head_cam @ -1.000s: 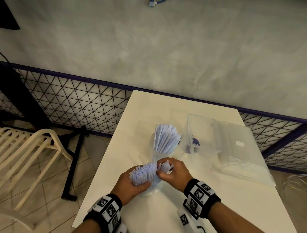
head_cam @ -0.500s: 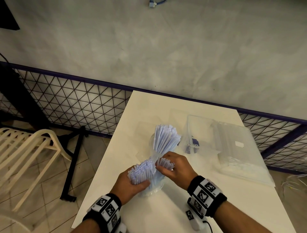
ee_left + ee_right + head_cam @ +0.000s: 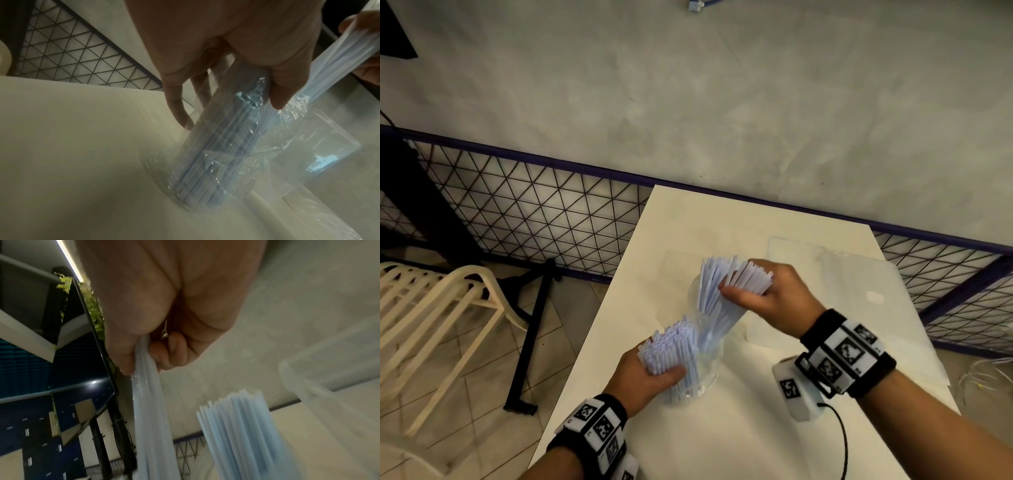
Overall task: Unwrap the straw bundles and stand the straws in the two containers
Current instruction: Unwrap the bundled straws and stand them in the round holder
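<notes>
Pale-blue straws (image 3: 671, 346) look light, thin and slippery. The left hand (image 3: 643, 377) is wrapped round a bunch beside the clear cup (image 3: 697, 294); the right hand (image 3: 774, 298) clamps another bunch above it. Mid-shaft holds seem safest.

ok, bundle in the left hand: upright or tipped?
Tipped. The bundle leans, its top toward the left hand and its base on the table, wrap still round the lower part.

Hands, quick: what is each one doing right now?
Left hand: grips a wrapped straw bundle.
Right hand: holds a handful of loose straws.
</notes>
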Action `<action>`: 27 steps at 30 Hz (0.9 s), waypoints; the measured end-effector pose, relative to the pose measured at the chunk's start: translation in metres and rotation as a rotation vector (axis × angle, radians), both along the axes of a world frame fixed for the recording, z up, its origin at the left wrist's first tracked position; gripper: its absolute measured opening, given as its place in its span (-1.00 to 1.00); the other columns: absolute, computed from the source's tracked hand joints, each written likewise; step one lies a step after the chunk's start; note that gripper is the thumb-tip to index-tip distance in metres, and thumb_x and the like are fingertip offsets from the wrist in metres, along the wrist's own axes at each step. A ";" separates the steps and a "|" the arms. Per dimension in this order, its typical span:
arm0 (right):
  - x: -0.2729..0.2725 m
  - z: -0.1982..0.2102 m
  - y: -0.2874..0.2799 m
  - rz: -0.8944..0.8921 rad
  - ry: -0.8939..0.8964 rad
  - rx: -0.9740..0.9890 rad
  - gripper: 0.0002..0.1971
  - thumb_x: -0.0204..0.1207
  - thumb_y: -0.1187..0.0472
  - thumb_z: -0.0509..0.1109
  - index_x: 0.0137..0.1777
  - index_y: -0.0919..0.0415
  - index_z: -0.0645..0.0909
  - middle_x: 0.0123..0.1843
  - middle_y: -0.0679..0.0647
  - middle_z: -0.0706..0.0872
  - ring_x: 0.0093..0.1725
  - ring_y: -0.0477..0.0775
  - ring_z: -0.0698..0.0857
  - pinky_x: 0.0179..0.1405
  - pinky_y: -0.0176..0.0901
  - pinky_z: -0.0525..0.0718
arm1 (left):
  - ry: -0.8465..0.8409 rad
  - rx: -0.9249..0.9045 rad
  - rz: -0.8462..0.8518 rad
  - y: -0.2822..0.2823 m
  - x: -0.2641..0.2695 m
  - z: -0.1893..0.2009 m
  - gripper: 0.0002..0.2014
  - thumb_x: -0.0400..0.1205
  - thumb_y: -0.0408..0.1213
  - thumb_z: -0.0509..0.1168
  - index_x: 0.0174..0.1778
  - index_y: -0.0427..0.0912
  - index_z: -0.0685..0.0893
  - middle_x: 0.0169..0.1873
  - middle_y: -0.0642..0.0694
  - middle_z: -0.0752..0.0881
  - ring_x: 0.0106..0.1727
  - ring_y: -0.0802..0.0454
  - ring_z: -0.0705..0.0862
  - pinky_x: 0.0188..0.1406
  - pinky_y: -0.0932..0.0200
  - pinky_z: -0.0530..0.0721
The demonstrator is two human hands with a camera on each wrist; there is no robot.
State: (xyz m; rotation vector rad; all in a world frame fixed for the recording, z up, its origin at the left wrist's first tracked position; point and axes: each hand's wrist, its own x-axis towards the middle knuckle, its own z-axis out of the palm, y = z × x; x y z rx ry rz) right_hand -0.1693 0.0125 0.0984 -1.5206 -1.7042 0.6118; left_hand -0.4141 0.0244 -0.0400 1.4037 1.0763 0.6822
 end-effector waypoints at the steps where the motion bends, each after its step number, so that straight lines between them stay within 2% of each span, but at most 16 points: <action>1: 0.003 0.010 0.003 -0.004 -0.005 0.004 -0.82 0.46 0.13 0.59 -0.09 0.25 0.75 -0.18 0.03 0.83 -0.20 -0.04 0.80 -0.21 -0.14 0.74 | 0.000 0.000 0.000 0.000 0.000 0.000 -0.67 0.40 -0.41 0.60 -0.04 0.00 0.70 -0.18 0.32 0.81 -0.12 0.32 0.79 -0.20 0.47 0.70; 3: 0.009 0.026 0.009 -0.018 -0.001 0.011 -0.81 0.47 0.13 0.58 -0.09 0.27 0.77 -0.19 0.03 0.83 -0.21 0.01 0.81 -0.22 -0.05 0.76 | -0.005 -0.004 -0.001 0.000 0.000 0.001 -0.67 0.40 -0.43 0.59 -0.04 0.00 0.69 -0.20 0.35 0.81 -0.14 0.35 0.78 -0.22 0.49 0.68; 5: 0.016 0.039 0.017 -0.033 0.031 0.019 -0.83 0.48 0.15 0.58 -0.10 0.27 0.78 -0.22 -0.02 0.84 -0.25 -0.04 0.80 -0.26 -0.10 0.75 | -0.005 -0.003 0.002 0.000 0.000 0.001 -0.66 0.40 -0.43 0.59 -0.05 0.01 0.69 -0.21 0.37 0.80 -0.15 0.38 0.77 -0.22 0.51 0.68; 9: 0.029 0.049 0.036 -0.081 0.034 0.017 -0.79 0.48 0.14 0.57 -0.08 0.32 0.80 -0.14 0.18 0.85 -0.14 0.19 0.81 -0.12 0.11 0.75 | -0.001 -0.002 0.009 0.000 0.001 0.001 -0.66 0.40 -0.43 0.60 -0.07 0.02 0.69 -0.22 0.40 0.79 -0.16 0.40 0.76 -0.21 0.51 0.67; 12: 0.033 0.038 0.049 -0.104 0.025 -0.022 -0.77 0.47 0.12 0.57 -0.09 0.32 0.80 -0.13 0.23 0.85 -0.13 0.26 0.80 -0.12 0.17 0.73 | -0.001 -0.001 0.017 0.000 0.001 0.000 -0.66 0.39 -0.42 0.61 -0.06 0.03 0.69 -0.19 0.39 0.80 -0.14 0.38 0.77 -0.20 0.49 0.67; 14: 0.033 0.027 0.056 -0.114 -0.001 -0.040 -0.75 0.47 0.08 0.58 -0.10 0.30 0.79 -0.15 0.19 0.84 -0.15 0.20 0.81 -0.12 0.16 0.75 | -0.003 0.002 0.019 0.000 0.001 0.001 -0.64 0.38 -0.42 0.61 -0.04 0.03 0.69 -0.18 0.39 0.79 -0.13 0.39 0.76 -0.20 0.53 0.66; 19: 0.027 -0.011 0.062 -0.174 -0.080 -0.142 -0.70 0.44 -0.02 0.58 -0.13 0.25 0.76 -0.21 0.12 0.82 -0.21 0.09 0.78 -0.21 0.01 0.74 | 0.006 0.018 0.020 -0.001 0.001 0.002 -0.63 0.38 -0.42 0.61 -0.05 0.04 0.68 -0.19 0.41 0.78 -0.16 0.42 0.75 -0.21 0.55 0.64; 23: 0.021 -0.031 0.061 -0.200 -0.087 -0.198 -0.57 0.29 -0.02 0.69 0.09 0.16 0.72 0.03 0.00 0.73 0.04 0.00 0.71 0.01 -0.21 0.60 | 0.015 0.019 0.025 -0.001 0.001 0.002 -0.64 0.38 -0.39 0.62 -0.02 0.02 0.69 -0.16 0.37 0.79 -0.14 0.39 0.76 -0.19 0.51 0.67; 25: 0.022 -0.031 0.060 -0.224 -0.067 -0.192 -0.36 0.19 -0.03 0.74 0.28 0.05 0.67 0.21 -0.03 0.64 0.19 -0.07 0.63 0.16 -0.25 0.55 | 0.012 0.015 0.026 -0.002 0.001 0.002 -0.64 0.38 -0.39 0.61 -0.03 0.03 0.69 -0.15 0.37 0.79 -0.13 0.37 0.76 -0.19 0.50 0.67; 27: 0.023 -0.030 0.059 -0.247 -0.015 -0.155 -0.17 0.13 -0.02 0.77 0.43 0.00 0.54 0.34 -0.05 0.56 0.25 -0.08 0.58 0.18 -0.23 0.59 | 0.013 0.012 0.029 -0.002 0.000 0.002 -0.64 0.38 -0.39 0.62 -0.03 0.04 0.69 -0.14 0.37 0.79 -0.12 0.37 0.76 -0.18 0.47 0.67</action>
